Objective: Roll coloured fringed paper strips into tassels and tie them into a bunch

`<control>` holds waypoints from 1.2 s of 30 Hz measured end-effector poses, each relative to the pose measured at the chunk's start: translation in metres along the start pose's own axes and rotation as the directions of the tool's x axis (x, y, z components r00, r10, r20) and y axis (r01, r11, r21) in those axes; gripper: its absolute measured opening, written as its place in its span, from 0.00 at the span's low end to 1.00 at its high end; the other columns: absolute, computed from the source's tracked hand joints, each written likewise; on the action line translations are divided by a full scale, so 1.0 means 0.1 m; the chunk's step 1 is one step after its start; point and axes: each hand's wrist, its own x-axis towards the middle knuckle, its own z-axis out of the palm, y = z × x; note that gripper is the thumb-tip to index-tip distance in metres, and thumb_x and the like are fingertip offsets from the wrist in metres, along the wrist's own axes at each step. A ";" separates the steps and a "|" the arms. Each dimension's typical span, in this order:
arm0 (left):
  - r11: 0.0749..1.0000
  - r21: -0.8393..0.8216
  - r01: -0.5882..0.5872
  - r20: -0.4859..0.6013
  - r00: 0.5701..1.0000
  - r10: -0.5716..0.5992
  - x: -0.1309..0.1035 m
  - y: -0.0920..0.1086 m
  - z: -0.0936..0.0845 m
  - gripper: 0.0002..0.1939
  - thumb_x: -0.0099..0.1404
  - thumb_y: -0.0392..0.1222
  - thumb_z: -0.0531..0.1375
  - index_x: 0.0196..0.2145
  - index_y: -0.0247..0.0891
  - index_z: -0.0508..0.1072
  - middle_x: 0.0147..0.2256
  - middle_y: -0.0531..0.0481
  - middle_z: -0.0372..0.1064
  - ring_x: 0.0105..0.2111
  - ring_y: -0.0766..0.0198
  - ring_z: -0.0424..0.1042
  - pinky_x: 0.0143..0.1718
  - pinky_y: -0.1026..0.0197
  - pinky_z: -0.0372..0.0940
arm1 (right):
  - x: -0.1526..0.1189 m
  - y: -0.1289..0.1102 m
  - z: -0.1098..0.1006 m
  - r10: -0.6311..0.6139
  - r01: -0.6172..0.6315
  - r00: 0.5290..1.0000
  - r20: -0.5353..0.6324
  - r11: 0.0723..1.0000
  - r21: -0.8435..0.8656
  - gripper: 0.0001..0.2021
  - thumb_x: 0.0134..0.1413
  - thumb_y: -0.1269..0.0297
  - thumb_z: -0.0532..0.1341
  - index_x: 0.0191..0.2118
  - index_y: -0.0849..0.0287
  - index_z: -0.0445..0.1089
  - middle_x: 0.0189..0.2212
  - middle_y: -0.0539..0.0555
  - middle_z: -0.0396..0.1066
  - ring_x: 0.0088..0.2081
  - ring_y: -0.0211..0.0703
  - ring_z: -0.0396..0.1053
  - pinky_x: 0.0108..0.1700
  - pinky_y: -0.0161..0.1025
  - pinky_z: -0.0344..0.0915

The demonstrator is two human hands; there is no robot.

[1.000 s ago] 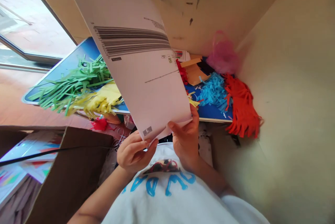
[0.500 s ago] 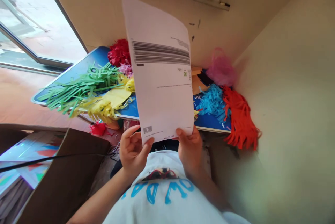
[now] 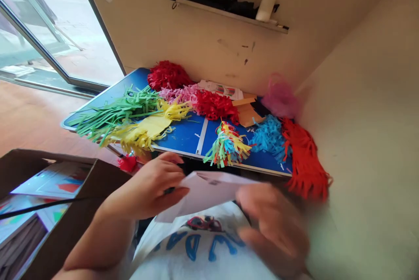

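The paper [image 3: 211, 190] has been lowered, seemingly for easier reach; whether it is pinched by the curled left hand [image 3: 157, 186] or blurred right hand [image 3: 273, 221] cannot be told.

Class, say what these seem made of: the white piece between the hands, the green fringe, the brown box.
White piece: probably smooth paper or card, thin with straight edges.
Green fringe: likely matte paper, cut into narrow strips.
Brown box: apparently dull cardboard, with plain brown walls.
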 end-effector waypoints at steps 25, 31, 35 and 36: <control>0.532 -0.609 0.588 0.178 0.755 -0.632 -0.01 -0.58 0.94 0.17 0.58 0.54 0.65 0.32 0.36 0.82 0.29 0.47 0.78 0.29 0.59 0.74 0.32 0.61 0.69 | 0.46 1.14 0.05 0.279 -0.273 0.949 -0.145 0.960 0.058 0.18 0.54 0.49 0.65 0.39 0.61 0.77 0.34 0.55 0.78 0.35 0.46 0.75 0.37 0.40 0.69; 0.423 -0.748 0.511 0.200 0.781 -0.591 -0.04 -0.63 0.99 0.19 0.56 0.57 0.66 0.32 0.38 0.83 0.34 0.41 0.80 0.35 0.54 0.76 0.38 0.55 0.71 | 0.55 1.06 -0.03 0.329 -0.295 0.930 -0.163 0.933 0.205 0.19 0.54 0.48 0.64 0.39 0.61 0.77 0.34 0.56 0.78 0.34 0.46 0.74 0.34 0.39 0.69; 0.315 -0.828 0.464 0.190 0.761 -0.620 0.09 -0.61 0.95 0.19 0.49 0.56 0.71 0.22 0.36 0.80 0.29 0.41 0.79 0.28 0.58 0.75 0.30 0.57 0.71 | 0.63 0.99 0.01 0.275 -0.223 0.945 -0.177 0.938 0.264 0.19 0.53 0.47 0.64 0.37 0.60 0.77 0.34 0.56 0.77 0.32 0.45 0.74 0.34 0.39 0.69; 0.272 -0.845 0.461 0.199 0.742 -0.640 0.13 -0.59 0.94 0.19 0.48 0.56 0.72 0.21 0.35 0.80 0.27 0.42 0.78 0.25 0.60 0.74 0.28 0.59 0.70 | 0.63 0.98 0.03 0.255 -0.202 0.948 -0.188 0.944 0.261 0.20 0.53 0.46 0.64 0.36 0.60 0.77 0.34 0.56 0.77 0.33 0.46 0.74 0.34 0.40 0.69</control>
